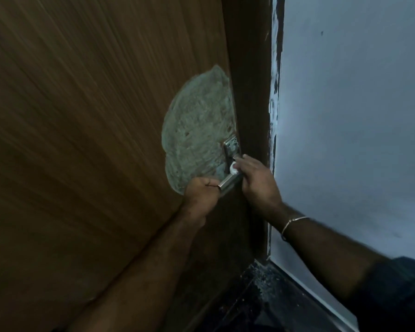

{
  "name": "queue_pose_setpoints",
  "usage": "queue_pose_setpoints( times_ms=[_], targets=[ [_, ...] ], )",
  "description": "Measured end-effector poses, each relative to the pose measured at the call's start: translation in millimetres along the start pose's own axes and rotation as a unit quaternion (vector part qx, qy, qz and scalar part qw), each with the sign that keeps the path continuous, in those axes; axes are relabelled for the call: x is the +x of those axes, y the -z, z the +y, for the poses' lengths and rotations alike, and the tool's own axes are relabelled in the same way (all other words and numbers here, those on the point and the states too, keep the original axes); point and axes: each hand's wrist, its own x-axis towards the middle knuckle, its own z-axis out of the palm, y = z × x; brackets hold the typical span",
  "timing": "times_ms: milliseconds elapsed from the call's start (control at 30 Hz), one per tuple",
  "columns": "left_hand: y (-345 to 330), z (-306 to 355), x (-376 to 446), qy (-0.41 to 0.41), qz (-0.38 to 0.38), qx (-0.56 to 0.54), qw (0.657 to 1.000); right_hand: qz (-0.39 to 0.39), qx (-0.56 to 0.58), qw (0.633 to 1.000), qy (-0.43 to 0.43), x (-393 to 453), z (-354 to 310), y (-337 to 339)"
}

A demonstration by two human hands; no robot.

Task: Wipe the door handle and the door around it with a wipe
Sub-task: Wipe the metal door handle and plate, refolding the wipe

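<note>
A brown wooden door (pixel 82 140) fills the left of the head view, with a pale, smeared patch (pixel 197 125) around its lock. The metal lever handle (pixel 228 180) sticks out near the door's edge, below a metal plate (pixel 230 146). My left hand (pixel 201 195) is closed around the free end of the handle. My right hand (pixel 256 180) presses a small white wipe (pixel 233 168) against the base of the handle, and only a bit of the wipe shows past my fingers.
The dark door frame (pixel 249 92) runs down right of the door. A pale blue-white wall (pixel 357 116) lies beyond it, with chipped paint along its edge. The dark floor (pixel 261 295) with debris shows at the bottom. My right wrist wears a thin bracelet (pixel 295 221).
</note>
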Motion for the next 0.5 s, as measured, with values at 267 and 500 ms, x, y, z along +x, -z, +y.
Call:
queue_pose_setpoints(
  times_ms=[267, 500],
  targets=[
    [0.9, -3.5, 2.3, 0.020, -0.040, -0.079, 0.996, -0.084, 0.042, 0.988, 0.123, -21.8, -12.6, 0.9],
    [-7.0, 4.5, 3.0, -0.031, 0.014, 0.077, 0.996, 0.099, 0.520, 0.692, -0.492, -41.4, -34.5, -24.2]
  ],
)
